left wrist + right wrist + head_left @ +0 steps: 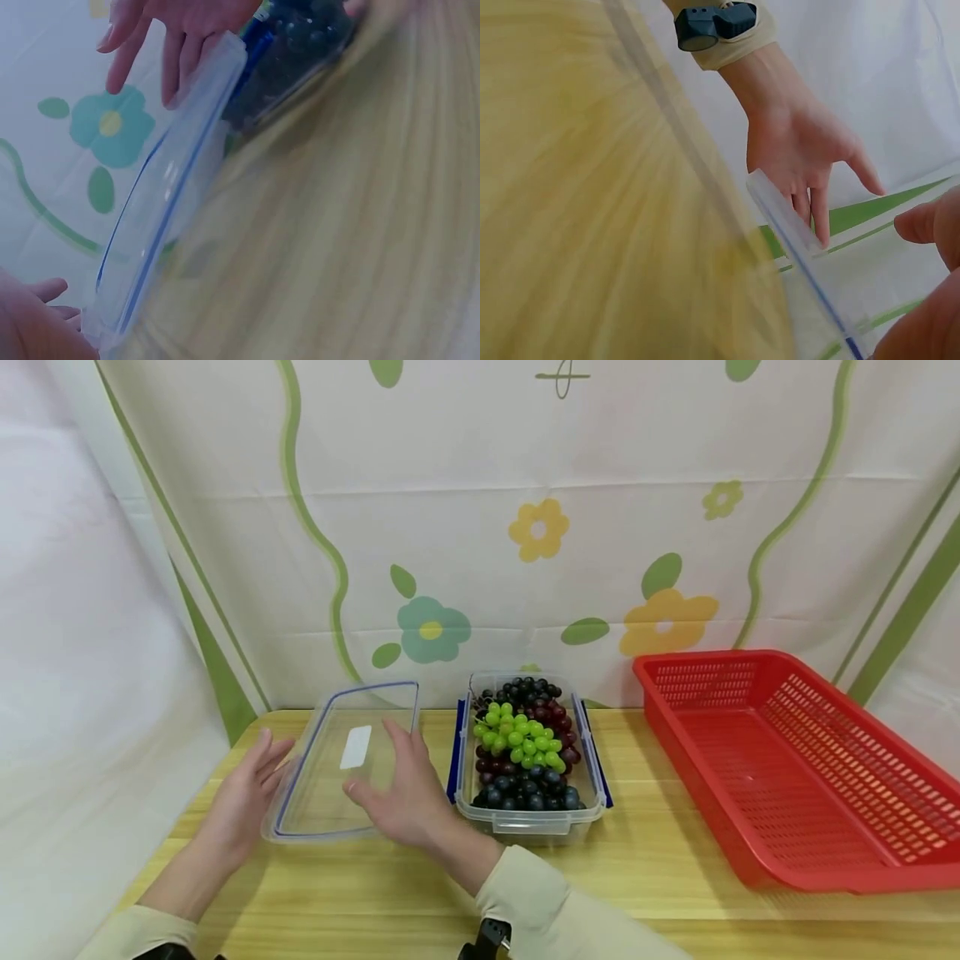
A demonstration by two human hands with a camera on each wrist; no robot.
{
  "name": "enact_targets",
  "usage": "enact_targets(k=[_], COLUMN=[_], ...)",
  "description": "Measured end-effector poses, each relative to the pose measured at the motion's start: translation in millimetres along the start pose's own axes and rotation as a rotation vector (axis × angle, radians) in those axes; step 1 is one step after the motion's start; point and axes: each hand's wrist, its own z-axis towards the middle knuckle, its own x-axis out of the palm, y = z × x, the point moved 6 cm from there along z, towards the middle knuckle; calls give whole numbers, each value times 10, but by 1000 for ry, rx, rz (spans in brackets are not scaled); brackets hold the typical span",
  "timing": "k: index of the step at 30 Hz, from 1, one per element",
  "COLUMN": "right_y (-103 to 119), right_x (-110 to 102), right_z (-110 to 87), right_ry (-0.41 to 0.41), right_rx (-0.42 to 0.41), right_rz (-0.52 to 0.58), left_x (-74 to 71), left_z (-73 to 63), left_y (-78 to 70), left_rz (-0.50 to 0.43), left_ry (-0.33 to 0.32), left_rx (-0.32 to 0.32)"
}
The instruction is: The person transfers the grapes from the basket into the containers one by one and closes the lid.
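Note:
A clear plastic lid with a blue seal and a white label lies at the left of the wooden table. Beside its left edge is my left hand, fingers straight and thumb apart. My right hand hovers over the lid's right side with fingers extended. In the right wrist view, the left hand has its palm toward the lid's edge; contact there is unclear. To the right of the lid stands a clear food container holding green grapes, dark red grapes and black grapes.
A red plastic basket with perforated sides stands on the right of the table. Behind the table hangs a white cloth with printed flowers. Blue side clips of the container hang outward.

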Motion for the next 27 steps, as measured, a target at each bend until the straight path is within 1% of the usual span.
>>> enact_targets(k=[2, 4, 5, 8, 10, 12, 15, 18, 22, 27], right_y=[114, 204, 232, 278, 283, 275, 227, 152, 50, -63], right_x=[-85, -190, -245, -420, -539, -662, -856, -1052, -1302, -1558], right_z=[-2, 1, 5, 31, 49, 69, 92, 109, 103, 70], right_ry=[-10, -27, -37, -68, -84, -91, -105, -122, -148, -190], right_rx=[-35, -36, -23, 12, 17, 13, 14, 3, -14, 27], right_rz=[-23, -12, 7, 75, 108, 120, 146, 162, 177, 191], left_x=[29, 86, 124, 281, 407, 538, 729, 914, 1128, 1348], left_z=[-17, -26, -28, -13, 17, 57, 115, 159, 186, 185], left_y=[-96, -200, -251, -379, -439, -482, -543, -613, -705, -793], left_rz=[-8, 2, 13, 41, 57, 49, 6, -78, -173, -240], left_ry=[13, 23, 24, 26, 21, 12, -2, 3, 3, -24], left_rx=[37, 59, 64, 46, 23, 16, 28, 55, 91, 143])
